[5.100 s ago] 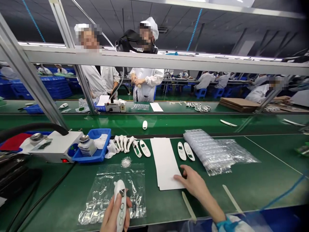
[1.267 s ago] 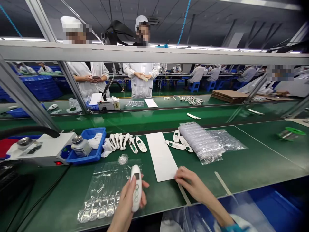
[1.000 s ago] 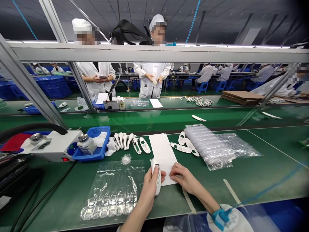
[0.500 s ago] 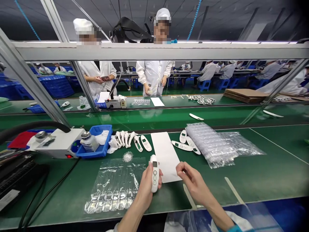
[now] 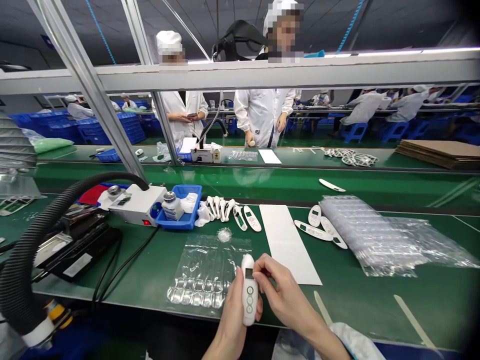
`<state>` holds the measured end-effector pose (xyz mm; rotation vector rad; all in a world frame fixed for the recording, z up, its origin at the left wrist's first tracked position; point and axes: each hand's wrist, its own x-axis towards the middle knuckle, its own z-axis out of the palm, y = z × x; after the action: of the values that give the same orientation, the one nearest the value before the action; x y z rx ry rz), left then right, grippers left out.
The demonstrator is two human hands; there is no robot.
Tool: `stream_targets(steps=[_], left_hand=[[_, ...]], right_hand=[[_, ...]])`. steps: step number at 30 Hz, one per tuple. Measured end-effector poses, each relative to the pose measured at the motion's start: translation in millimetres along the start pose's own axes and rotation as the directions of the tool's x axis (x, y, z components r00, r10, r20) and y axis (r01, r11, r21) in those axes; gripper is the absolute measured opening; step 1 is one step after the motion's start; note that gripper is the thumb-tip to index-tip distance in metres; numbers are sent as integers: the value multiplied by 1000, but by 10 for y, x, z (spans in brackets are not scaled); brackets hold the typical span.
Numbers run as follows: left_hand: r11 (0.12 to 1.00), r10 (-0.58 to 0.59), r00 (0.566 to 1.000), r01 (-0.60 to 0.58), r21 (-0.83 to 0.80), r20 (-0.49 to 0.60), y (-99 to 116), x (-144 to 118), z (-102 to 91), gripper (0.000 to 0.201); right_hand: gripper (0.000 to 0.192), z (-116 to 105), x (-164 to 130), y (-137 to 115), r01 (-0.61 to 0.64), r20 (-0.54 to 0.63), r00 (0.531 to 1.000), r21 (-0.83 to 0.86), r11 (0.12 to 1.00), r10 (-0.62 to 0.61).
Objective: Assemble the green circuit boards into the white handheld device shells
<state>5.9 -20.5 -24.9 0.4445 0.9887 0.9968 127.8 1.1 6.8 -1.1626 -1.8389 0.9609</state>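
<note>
Two hands: both on one white handheld device (image 5: 249,292), low centre of view.
Left hand (image 5: 232,320): closed round the device from the 9 o'clock side, holding it upright (small screen at top, round buttons below).
Right hand (image 5: 279,295): fingertips (image 5: 258,267) pinched at the device's upper edge.
Clear blister sheet (image 5: 208,270): flat on the green bench (image 5: 375,295), at 10 o'clock from the device.
White card (image 5: 288,242): at 1 o'clock, just beside the right hand.
Blue tray (image 5: 182,205): farther off at 11 o'clock, with a small jar (image 5: 171,206).

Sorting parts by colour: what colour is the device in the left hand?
White device with a small dark screen, head view.
</note>
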Motion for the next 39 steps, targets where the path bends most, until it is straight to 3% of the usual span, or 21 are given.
stream_targets(steps=[14,31,33,36,39], left_hand=[[1000,-4,999,3,-20,-48,21,-31,-55,51],[998,34,998,-31,60,-57,77,-78,-44,58],[991,93,995,-88,102,-43,43,-57,-61,54],[971,171,985,-169,171,2,-17,-27,-104,49],[965,155,988,-147,217,-21,-47,-37,-148,54]], right_hand=[[20,135,42,-1,-65,10,998,28,998,65],[21,208,43,-9,-5,3,1000,-108,994,6],[21,227,35,6,-30,-6,1000,-74,997,30],[17,249,27,49,-142,19,990,107,984,141],[19,241,29,69,-185,19,982,245,952,186]])
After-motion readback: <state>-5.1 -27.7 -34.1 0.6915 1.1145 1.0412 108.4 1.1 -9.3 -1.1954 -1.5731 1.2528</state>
